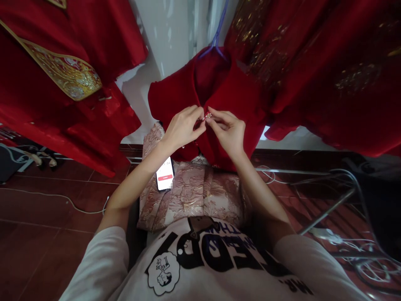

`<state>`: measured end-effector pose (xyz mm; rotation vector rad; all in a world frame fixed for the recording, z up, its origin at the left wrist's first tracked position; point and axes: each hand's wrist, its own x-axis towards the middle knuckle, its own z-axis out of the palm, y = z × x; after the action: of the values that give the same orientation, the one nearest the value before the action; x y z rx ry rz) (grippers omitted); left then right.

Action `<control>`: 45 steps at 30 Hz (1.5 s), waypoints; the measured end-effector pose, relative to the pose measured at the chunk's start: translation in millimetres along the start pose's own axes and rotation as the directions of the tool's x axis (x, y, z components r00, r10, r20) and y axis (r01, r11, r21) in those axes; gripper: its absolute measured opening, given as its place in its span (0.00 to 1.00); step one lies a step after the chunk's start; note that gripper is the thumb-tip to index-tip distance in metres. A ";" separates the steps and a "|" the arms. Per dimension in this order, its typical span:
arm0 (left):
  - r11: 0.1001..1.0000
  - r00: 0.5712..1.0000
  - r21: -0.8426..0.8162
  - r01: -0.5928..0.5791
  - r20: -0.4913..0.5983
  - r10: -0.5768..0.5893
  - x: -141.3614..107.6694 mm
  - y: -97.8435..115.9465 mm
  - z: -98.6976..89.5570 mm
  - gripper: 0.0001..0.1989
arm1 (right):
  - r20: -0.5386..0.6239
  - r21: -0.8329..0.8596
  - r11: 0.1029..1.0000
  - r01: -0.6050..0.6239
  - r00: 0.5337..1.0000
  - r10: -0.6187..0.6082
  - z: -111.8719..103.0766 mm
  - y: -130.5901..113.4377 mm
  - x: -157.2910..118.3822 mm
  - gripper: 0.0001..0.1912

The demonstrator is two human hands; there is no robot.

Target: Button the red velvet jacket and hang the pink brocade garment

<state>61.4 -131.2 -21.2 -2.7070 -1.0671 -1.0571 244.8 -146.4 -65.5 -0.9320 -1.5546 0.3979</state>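
Observation:
A red short-sleeved jacket hangs in front of me on a purple hanger, its neckline parted. At the middle of its front opening is a small shiny beaded button. My right hand pinches this button between thumb and fingertips. Close beside it, my left hand is closed at the jacket's front edge, its fingertips almost meeting the right ones. Exactly how the left fingers grip the cloth is partly hidden. A few more small shiny buttons seem to show lower on the front.
Other red garments with gold embroidery hang at left and right. Pink patterned fabric lies across my lap, a lit phone on it. Metal chair legs and white cables are at right; a cable crosses the left floor.

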 end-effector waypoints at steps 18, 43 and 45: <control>0.990 0.998 -0.133 -0.051 0.039 0.057 1.3 -9.9 4.3 0.04 | 0.066 -0.064 0.997 0.044 0.997 -0.040 0.5 -2.6 -1.3 0.22; 0.821 0.934 -0.462 0.336 0.049 -0.354 -67.4 -80.2 22.8 0.14 | 0.362 -0.077 0.904 -0.421 0.832 0.419 -93.8 12.1 27.1 0.15; 0.804 0.929 -0.477 0.355 0.083 -0.361 -66.6 -79.5 26.4 0.13 | 0.396 0.000 0.898 -0.440 0.825 0.404 -88.9 8.9 26.9 0.18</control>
<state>-7.7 -102.4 -97.7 -2.9183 -1.5425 -1.5931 332.7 -143.3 -34.2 -1.1792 -1.6566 1.0170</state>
